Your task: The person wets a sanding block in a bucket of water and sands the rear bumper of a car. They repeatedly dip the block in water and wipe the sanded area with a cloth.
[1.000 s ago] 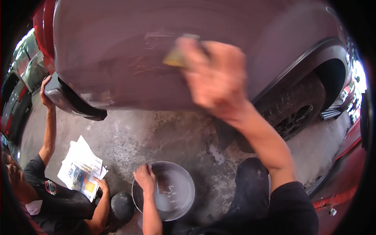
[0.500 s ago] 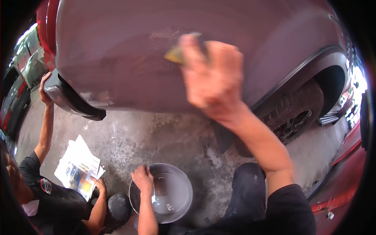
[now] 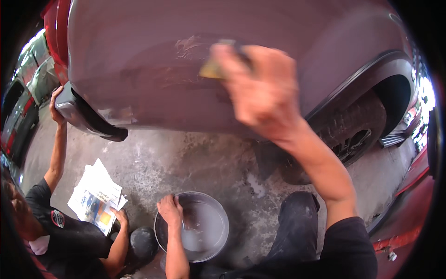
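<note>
The right hand [image 3: 260, 90] is raised against the dark maroon car body panel [image 3: 139, 60], its fingers closed over a small yellow pad [image 3: 211, 69] that presses flat on the paint. The hand is blurred, so only the pad's left end shows clearly beyond the fingertips. Just left of the pad, a pale scuffed, wet-looking patch [image 3: 188, 46] marks the panel.

The left hand [image 3: 171, 210] is down at the metal basin [image 3: 211, 218], which sits on the concrete floor [image 3: 186, 158] below the panel, near the lower edge of the view. The hand rests on the basin's left rim with the fingers curled loosely; whether this grip holds anything I cannot tell. Cloudy water lies in the basin.

To the right of the panel, the black wheel arch [image 3: 367, 79] curves over a tyre [image 3: 353, 135]. At the panel's lower left corner a grey bumper end [image 3: 69, 109] sticks out, and another person's hand [image 3: 56, 104] grasps it. That person in a black shirt [image 3: 60, 232] crouches at the lower left, with the other hand [image 3: 121, 217] on a sheet of newspaper [image 3: 95, 197] spread on the floor. A dark round object [image 3: 143, 242] sits just left of the basin.
</note>
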### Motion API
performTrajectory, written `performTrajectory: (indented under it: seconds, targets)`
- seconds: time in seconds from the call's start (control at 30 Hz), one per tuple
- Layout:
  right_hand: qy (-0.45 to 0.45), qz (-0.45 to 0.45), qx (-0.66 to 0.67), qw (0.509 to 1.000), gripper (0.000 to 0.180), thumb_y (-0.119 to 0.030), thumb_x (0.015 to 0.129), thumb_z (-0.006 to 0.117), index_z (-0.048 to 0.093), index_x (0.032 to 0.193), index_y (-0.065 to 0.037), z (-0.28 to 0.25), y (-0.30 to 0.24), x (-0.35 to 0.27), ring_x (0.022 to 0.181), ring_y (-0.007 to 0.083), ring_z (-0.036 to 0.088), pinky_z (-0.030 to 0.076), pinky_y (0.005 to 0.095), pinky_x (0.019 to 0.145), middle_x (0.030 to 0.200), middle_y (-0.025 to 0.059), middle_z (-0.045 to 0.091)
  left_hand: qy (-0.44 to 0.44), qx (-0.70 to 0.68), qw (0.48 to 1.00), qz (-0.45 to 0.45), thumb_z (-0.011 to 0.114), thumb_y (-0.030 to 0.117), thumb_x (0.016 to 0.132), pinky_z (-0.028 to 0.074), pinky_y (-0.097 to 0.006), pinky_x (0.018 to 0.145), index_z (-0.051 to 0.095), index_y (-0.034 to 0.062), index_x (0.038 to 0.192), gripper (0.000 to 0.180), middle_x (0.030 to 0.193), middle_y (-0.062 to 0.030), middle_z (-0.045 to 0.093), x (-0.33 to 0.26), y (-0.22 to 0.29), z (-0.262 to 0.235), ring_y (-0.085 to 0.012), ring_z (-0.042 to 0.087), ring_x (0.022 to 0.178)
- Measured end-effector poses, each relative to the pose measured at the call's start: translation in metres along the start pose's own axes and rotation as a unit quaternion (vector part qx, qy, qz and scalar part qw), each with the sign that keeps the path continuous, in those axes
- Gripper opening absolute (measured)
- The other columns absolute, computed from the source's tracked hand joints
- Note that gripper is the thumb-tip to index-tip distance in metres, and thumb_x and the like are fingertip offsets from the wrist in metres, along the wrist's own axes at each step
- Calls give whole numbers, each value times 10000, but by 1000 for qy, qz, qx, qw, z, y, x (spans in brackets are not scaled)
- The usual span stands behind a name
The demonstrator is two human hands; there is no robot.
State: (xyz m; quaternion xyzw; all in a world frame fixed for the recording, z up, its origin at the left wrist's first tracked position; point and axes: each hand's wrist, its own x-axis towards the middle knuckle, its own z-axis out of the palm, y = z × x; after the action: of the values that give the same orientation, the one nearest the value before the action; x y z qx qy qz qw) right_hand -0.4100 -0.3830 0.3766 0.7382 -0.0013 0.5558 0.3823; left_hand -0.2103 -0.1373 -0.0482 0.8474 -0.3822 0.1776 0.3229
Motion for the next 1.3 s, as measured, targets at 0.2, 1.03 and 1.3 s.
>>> performTrajectory:
  seconds: [0.2,1.03,1.3]
  targets:
    - [24,-4,-56,998,411,-153,955,645,680,1329,13,18,-10,-2,828,268,558,422,423,713,904,113,535,-31,-8,999,4,766,155,917,463,-473,878,737,74,987,111,912,-122,728,-1,15,12,-343,678,900]
    - [-6,-10,-18,1000,452,-163,939,676,687,1373,-40,-12,12,-14,811,255,549,423,426,724,966,112,543,-18,9,1000,-6,767,169,917,461,-477,844,735,81,960,103,882,-118,728,5,2,-2,-338,676,877]
    - [-55,8,31,998,606,-57,839,776,689,1439,-61,7,-17,13,921,292,591,471,439,805,1096,159,610,-23,-7,1000,-6,768,161,916,469,-474,853,743,83,971,98,884,-119,730,2,6,-2,-340,681,879]
